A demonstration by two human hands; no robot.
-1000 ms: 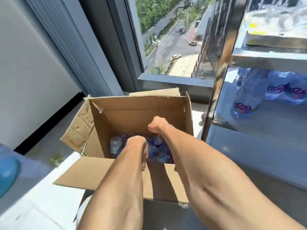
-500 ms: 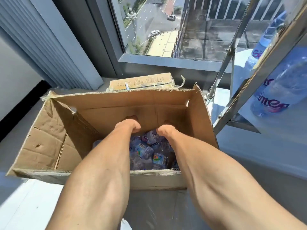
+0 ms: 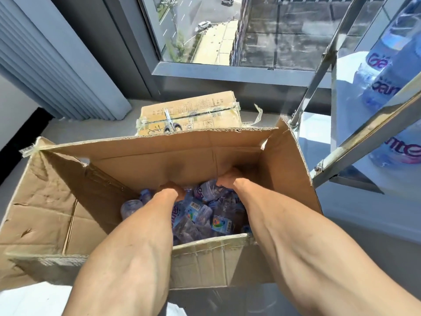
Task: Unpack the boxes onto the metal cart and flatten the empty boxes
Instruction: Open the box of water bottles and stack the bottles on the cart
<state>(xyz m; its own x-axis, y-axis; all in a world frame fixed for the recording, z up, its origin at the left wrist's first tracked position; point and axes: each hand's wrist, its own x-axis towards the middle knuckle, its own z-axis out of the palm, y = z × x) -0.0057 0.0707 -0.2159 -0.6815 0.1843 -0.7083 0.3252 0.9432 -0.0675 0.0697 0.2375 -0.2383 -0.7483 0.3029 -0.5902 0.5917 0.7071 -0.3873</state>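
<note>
An open brown cardboard box [image 3: 159, 156] stands on the floor below me, flaps spread. At its bottom lie several clear water bottles with blue labels [image 3: 198, 213], some wrapped in plastic film. Both my arms reach down into it. My left hand [image 3: 169, 190] is curled down among the bottles at the middle. My right hand [image 3: 227, 179] is curled over the bottles near the far wall. The fingers of both hands are hidden, so no grip shows. The metal cart [image 3: 369, 133] stands right of the box, with water bottles [image 3: 382, 87] on its shelves.
A taped cardboard box [image 3: 205, 112] sits behind the open one, with scissors [image 3: 169, 123] lying on top. Beyond is a window sill and frame [image 3: 227, 73]. Grey vertical blinds [image 3: 45, 71] hang at the left. The cart's slanted rail passes close to the box's right corner.
My view has moved closer and tilted further down over the box. Both hands have sunk deeper among the bottles, toward the far wall.
</note>
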